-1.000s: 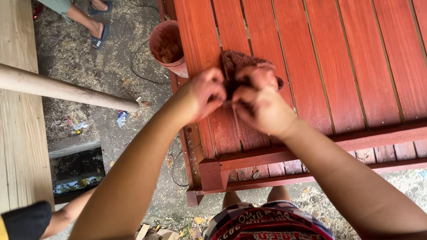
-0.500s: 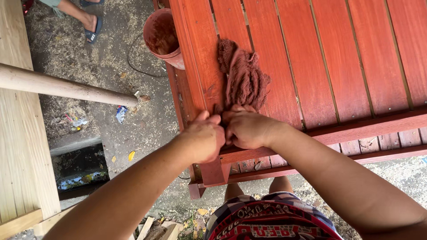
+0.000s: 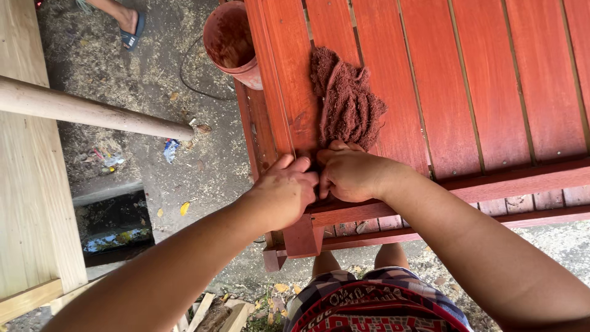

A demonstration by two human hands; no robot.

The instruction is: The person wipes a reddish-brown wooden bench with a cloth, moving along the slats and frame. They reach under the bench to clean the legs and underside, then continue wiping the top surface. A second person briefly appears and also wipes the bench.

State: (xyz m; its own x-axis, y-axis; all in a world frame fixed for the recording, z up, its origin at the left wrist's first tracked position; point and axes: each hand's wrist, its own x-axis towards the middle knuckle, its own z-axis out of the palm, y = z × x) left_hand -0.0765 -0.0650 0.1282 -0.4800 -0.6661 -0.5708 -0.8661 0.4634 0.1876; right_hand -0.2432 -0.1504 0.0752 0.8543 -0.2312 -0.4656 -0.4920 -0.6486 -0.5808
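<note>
Red-brown and shaggy, the soft cloth rag [image 3: 346,101] lies flat on the red slatted wooden worktop [image 3: 491,80], its near end pinched under the left hand [image 3: 284,192] and the right hand [image 3: 351,172]. Both hands are curled tight and pressed together. It looks light, floppy and maybe damp, so bunching up that near end seems the best way to hold it.

Red slatted wooden table [image 3: 491,92]; stained brown rag [image 3: 345,101] lying on slats.

An outdoor woodworking yard: red-stained slatted furniture [image 3: 430,80], bare planks [image 3: 31,203], and sawdust-strewn ground [image 3: 153,67].
</note>
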